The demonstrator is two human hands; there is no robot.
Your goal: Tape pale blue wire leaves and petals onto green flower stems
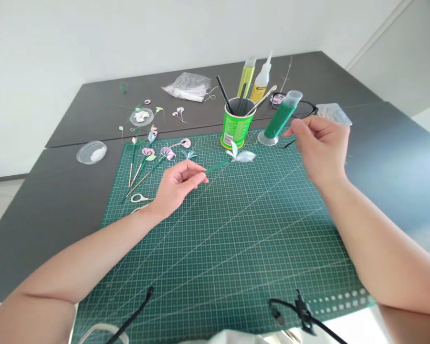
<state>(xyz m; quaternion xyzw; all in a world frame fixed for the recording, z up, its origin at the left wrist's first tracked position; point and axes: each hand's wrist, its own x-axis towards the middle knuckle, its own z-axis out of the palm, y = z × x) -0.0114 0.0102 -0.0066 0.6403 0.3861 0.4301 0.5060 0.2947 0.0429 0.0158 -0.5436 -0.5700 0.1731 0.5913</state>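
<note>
My left hand (182, 184) pinches the green stem (218, 166) of a small handmade flower between thumb and fingertips. Pale blue-white petals (244, 156) spread from the stem's far end, above the cutting mat (236, 229). To the right, my right hand (321, 145) is raised with thumb and fingers pressed together. If a thread is in that pinch, it is too fine to make out. Just left of my right fingertips stands a spool of green thread (282, 117), tilted in view.
A green can (237, 125) of tools stands at the mat's far edge, with a glue bottle (262, 82) and a yellow spool (246, 76) behind. Several finished flowers (148, 152) and scissors (139, 198) lie left. Beyond are glasses (308, 111) and a plastic bag (189, 87).
</note>
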